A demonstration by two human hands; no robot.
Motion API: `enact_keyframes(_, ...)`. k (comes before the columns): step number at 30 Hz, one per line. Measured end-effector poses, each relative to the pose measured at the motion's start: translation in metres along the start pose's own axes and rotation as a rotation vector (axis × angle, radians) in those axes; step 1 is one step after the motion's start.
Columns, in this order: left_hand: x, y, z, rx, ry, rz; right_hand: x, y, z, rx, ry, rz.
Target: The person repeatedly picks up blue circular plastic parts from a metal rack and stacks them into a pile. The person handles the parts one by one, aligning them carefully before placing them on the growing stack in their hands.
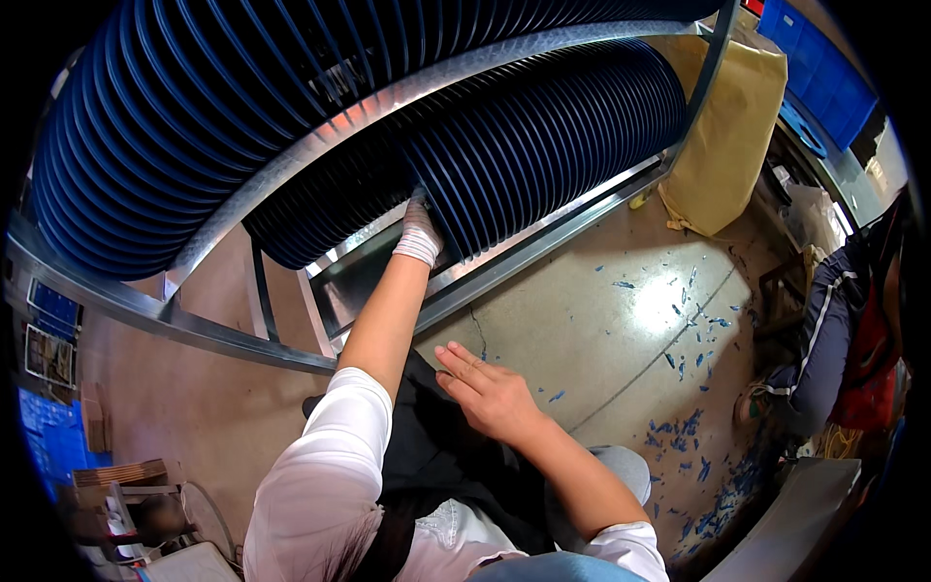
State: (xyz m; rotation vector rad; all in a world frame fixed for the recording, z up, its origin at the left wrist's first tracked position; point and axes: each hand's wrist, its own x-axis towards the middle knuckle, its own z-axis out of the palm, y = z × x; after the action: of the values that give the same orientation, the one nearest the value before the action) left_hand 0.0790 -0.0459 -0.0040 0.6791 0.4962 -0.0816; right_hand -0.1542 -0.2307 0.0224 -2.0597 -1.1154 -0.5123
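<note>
My left hand (419, 233), in a white knit glove, reaches into the lower row of a metal rack. It is at the near-left end of a block of dark blue ring-shaped discs (553, 136) standing on edge. Its fingertips go into shadow against the end disc, so their grip is hidden. My right hand (492, 393) is bare and hovers in front of my lap. Its fingers are stretched out, with nothing in them. Left of my gloved hand, more dark discs (320, 209) stand in the same row, with a gap between the two groups.
Larger blue discs (145, 145) fill the upper row behind a curved metal rail (291, 155). The rack's front bar (543, 257) runs below my reach. Blue scraps (713, 485) litter the floor. At right are a tan-covered object (727, 136), blue bins (815, 68) and another person's leg (824, 339).
</note>
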Motion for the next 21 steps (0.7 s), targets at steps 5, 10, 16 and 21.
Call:
enact_keyframes(5,0.001,-0.001,-0.005,-0.004,-0.024,0.007,0.0,0.0,-0.001,0.0,0.013,-0.011)
enact_keyframes(10,0.023,0.001,-0.018,-0.073,0.011,-0.046,-0.005,0.001,-0.004,-0.017,0.017,0.022)
enact_keyframes(16,0.037,0.006,-0.021,0.02,0.089,-0.044,-0.012,0.01,0.004,-0.038,-0.02,0.028)
enact_keyframes(21,0.074,0.024,-0.054,-0.021,0.01,-0.063,-0.001,0.007,0.008,-0.005,-0.041,0.017)
